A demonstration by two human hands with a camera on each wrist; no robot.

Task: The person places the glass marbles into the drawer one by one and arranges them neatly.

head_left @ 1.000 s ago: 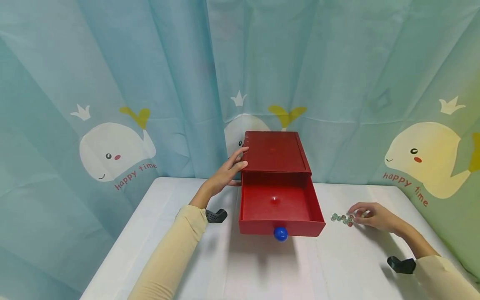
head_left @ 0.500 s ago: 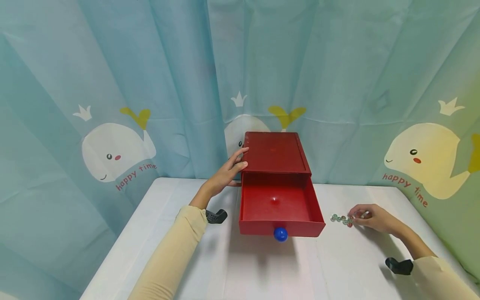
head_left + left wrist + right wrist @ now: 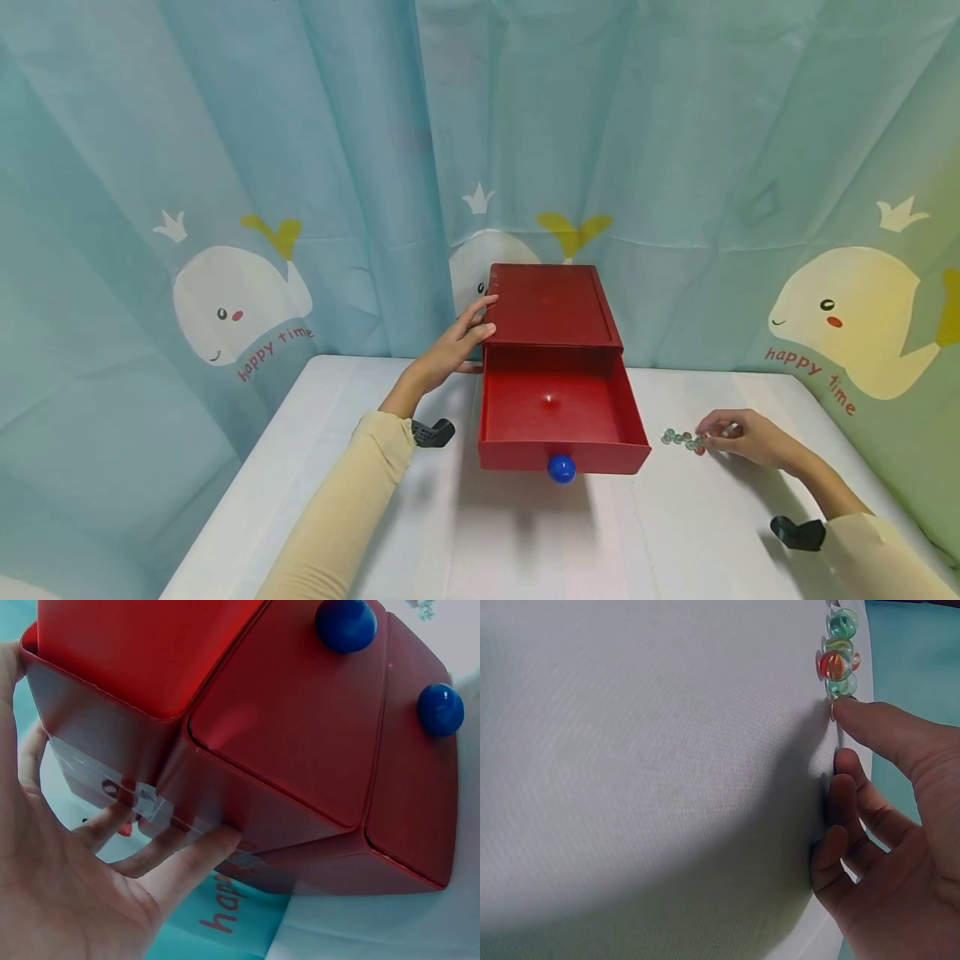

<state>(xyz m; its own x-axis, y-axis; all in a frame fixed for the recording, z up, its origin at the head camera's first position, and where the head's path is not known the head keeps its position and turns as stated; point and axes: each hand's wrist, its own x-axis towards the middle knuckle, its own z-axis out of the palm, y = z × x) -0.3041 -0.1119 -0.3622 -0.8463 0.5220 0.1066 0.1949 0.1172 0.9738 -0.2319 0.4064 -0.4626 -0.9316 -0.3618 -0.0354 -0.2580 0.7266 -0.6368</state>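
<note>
A red drawer box (image 3: 551, 304) stands at the middle of the table, its top drawer (image 3: 525, 456) pulled out by a blue knob (image 3: 561, 469). Nothing lies inside that drawer. My left hand (image 3: 441, 360) presses against the box's left side with spread, mostly straight fingers. To the right, a small cluster of glass marbles (image 3: 681, 437) lies on the table, green, clear and orange-red swirled. My right hand (image 3: 756, 439) is at the cluster's right end, thumb and finger pinching a marble that they largely hide. A red-orange marble (image 3: 835, 666) lies just beyond the thumb.
Lower drawers with blue knobs (image 3: 441, 709) are pushed in, seen in the left wrist view. A white cloth covers the table (image 3: 540, 550). Behind it hangs a blue-green curtain (image 3: 660, 167) printed with whales. Each wrist wears a dark device (image 3: 798, 533).
My right thumb and finger have closed a little at the marbles, and the right wrist has shifted slightly left. The left hand, box and drawer have stayed put.
</note>
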